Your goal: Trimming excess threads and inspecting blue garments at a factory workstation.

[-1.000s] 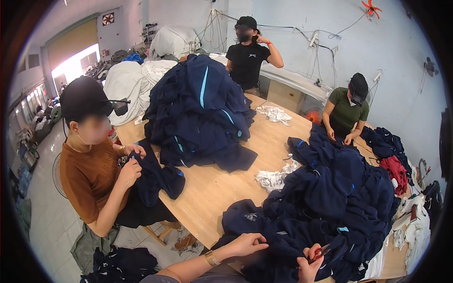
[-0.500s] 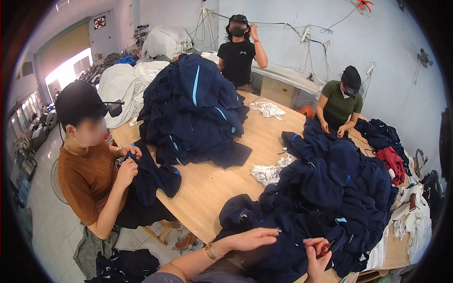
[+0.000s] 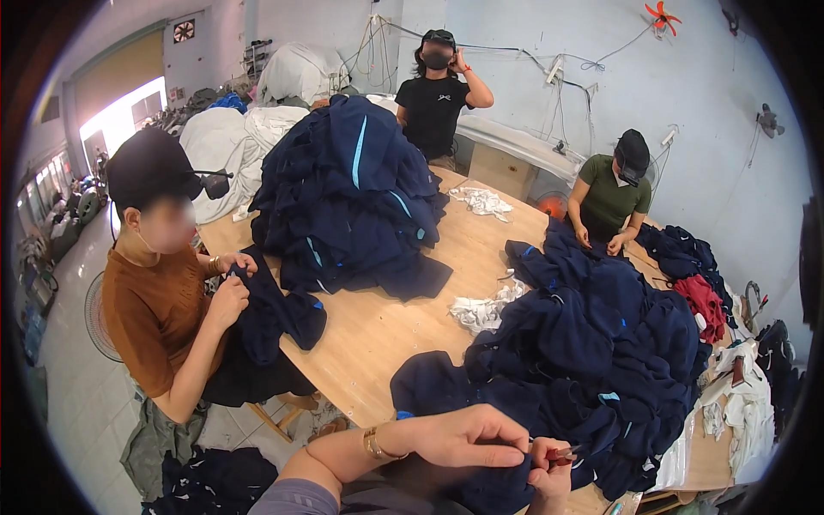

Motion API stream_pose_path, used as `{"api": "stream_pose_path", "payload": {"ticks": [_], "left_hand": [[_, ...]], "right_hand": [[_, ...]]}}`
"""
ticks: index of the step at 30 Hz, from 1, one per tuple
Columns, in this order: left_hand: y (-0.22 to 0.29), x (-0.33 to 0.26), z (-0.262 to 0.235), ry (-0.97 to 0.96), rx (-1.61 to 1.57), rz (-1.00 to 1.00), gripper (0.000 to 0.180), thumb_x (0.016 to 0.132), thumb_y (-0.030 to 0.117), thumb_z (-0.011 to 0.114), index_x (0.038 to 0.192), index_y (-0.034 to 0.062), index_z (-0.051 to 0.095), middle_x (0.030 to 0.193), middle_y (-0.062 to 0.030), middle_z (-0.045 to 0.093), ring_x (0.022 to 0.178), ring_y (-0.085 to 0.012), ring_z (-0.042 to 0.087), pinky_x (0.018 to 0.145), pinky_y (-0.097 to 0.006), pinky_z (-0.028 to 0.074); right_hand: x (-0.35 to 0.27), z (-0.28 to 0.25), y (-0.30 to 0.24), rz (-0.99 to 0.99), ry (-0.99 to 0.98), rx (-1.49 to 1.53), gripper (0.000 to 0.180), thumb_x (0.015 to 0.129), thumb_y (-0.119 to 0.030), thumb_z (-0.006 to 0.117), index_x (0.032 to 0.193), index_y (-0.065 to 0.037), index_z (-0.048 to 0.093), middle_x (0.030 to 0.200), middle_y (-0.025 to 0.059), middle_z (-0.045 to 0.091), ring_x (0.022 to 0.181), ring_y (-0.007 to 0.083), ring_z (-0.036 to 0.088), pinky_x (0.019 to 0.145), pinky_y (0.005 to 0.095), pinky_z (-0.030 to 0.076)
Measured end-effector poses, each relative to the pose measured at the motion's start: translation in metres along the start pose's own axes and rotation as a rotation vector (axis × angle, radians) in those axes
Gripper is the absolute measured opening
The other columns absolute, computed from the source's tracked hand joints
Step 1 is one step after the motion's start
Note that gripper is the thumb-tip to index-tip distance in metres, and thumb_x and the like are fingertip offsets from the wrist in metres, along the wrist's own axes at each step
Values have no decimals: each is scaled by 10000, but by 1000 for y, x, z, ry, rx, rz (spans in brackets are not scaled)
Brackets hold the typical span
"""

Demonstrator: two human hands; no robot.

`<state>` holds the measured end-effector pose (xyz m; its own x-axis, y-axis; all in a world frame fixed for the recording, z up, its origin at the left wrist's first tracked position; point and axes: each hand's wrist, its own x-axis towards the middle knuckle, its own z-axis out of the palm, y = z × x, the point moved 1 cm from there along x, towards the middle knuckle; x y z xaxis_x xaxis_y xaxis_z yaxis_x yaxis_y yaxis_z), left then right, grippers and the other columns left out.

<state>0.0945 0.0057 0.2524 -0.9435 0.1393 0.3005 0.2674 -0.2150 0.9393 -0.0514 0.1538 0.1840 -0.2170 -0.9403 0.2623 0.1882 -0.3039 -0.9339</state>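
At the table's near edge, the left hand (image 3: 468, 438) is pinching a fold of the navy garment (image 3: 481, 481) between pressed fingertips, while the right hand (image 3: 549, 468) is closing its fingers on small red-handled snips (image 3: 562, 453) just beside that pinch. This looks like thread trimming, so the next cut is calling for taut cloth and a steady tip. The blades and any thread are too small to see, and the right hand is being cut off by the frame's lower edge.

Three co-workers (image 3: 163, 283) around one wooden worktop (image 3: 378, 326), two big heaps of navy garments (image 3: 348, 197), two small clumps of white scraps (image 3: 482, 202), one red garment (image 3: 704, 305).
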Motion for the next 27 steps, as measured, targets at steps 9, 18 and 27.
{"api": "stream_pose_path", "payload": {"ticks": [9,18,27], "left_hand": [[62,14,-13,-13,-101,143,224,917,179,520,810,-12,567,779,13,567,747,-20,478,665,-186,383],[76,18,-22,23,-95,175,185,890,185,561,813,17,565,759,55,537,728,-7,478,648,-171,376],[113,42,-115,431,1253,255,344,755,282,715,723,-29,573,602,-28,514,626,-30,434,551,-217,371]], "right_hand": [[34,-1,-11,185,-50,23,507,566,-214,858,670,-123,370,649,-67,344,596,40,320,528,205,223],[20,-23,-13,89,180,-86,436,634,-181,797,677,-143,365,672,-74,343,591,36,328,557,201,282],[78,-72,-161,-406,513,-996,358,789,-166,682,675,-98,349,639,-59,298,586,38,269,513,206,233]]}}
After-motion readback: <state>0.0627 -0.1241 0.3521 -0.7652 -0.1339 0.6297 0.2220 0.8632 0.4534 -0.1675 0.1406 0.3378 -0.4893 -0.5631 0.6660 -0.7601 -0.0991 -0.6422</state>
